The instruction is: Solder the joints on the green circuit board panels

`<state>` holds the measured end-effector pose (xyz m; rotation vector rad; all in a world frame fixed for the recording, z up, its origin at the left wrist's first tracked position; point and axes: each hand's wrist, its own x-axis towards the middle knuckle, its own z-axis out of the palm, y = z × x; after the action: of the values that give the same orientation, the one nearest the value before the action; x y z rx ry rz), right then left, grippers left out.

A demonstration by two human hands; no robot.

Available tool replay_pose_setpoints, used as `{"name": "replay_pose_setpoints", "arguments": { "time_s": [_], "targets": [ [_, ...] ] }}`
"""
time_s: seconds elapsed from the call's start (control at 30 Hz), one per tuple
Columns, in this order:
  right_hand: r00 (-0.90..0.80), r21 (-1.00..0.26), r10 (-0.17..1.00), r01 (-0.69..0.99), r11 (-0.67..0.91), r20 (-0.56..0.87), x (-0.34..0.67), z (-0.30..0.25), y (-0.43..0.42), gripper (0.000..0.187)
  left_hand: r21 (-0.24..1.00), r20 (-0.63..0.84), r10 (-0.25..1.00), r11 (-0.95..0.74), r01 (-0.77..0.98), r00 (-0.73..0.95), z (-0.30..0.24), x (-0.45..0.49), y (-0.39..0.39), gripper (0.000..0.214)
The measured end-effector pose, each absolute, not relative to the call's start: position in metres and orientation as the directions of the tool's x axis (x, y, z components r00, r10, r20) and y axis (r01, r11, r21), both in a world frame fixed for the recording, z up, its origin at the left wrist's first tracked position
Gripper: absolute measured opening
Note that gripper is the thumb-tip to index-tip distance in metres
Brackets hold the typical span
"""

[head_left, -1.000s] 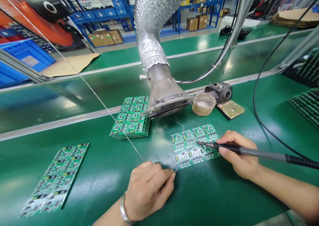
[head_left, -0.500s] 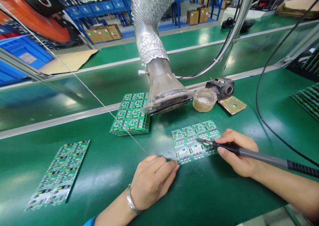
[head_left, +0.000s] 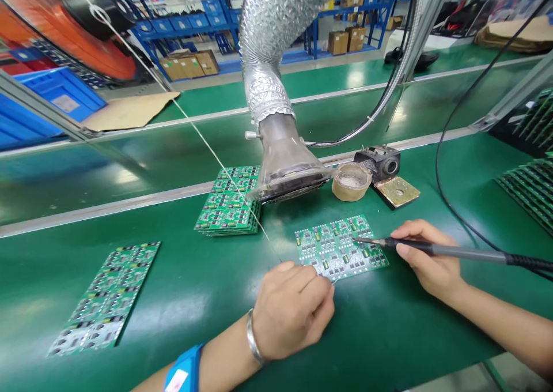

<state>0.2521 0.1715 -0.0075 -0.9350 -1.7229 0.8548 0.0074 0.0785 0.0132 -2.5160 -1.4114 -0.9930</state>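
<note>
A green circuit board panel (head_left: 332, 245) lies flat on the bench in front of me. My right hand (head_left: 432, 259) is closed round a soldering iron (head_left: 415, 245), whose tip reaches over the middle of the panel. At the panel's lower left edge is my left hand (head_left: 294, 308), its fingers pinched on solder wire (head_left: 227, 173). This thin strand runs down from the upper left to the hand, and a short end sticks out past the fingertips by the board's edge.
A fume extraction hood (head_left: 289, 161) hangs over a stack of boards (head_left: 227, 202). Another panel (head_left: 108, 297) lies at left. A round tub (head_left: 351, 181) and an iron stand (head_left: 382, 164) with a sponge tray (head_left: 397, 191) are behind. More boards (head_left: 529, 187) stand at right.
My left hand has shifted right along the board's lower edge with the solder wire. The iron's tip has moved slightly right across the panel. The view has also shifted a little.
</note>
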Motion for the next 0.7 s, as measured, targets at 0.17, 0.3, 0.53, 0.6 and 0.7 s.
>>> {"name": "replay_pose_setpoints", "arguments": {
  "time_s": [0.17,0.3,0.53,0.6,0.7],
  "targets": [
    [-0.317,-0.808,0.836,0.256,0.53,0.448,0.25,-0.011,0.17,0.004,0.194,0.596,0.723,-0.553,0.81,0.351,0.009,0.006,0.082,0.015],
    [-0.385,-0.752,0.796,0.299,0.587,0.468,0.248,-0.008,0.169,0.008,0.228,0.589,0.741,-0.534,0.814,0.321,0.01,-0.002,0.078,0.01],
    [-0.414,-0.71,0.755,0.296,0.639,0.508,0.243,-0.003,0.166,0.012,0.196,0.595,0.732,-0.532,0.824,0.331,0.009,-0.002,0.08,0.014],
    [-0.416,-0.701,0.746,0.291,0.651,0.52,0.242,-0.002,0.166,0.012,0.19,0.592,0.732,-0.532,0.825,0.336,0.009,-0.002,0.08,0.014],
    [-0.429,-0.689,0.728,0.278,0.669,0.534,0.242,-0.004,0.166,0.015,0.184,0.587,0.733,-0.534,0.825,0.344,0.008,-0.002,0.081,0.014]
  ]
}}
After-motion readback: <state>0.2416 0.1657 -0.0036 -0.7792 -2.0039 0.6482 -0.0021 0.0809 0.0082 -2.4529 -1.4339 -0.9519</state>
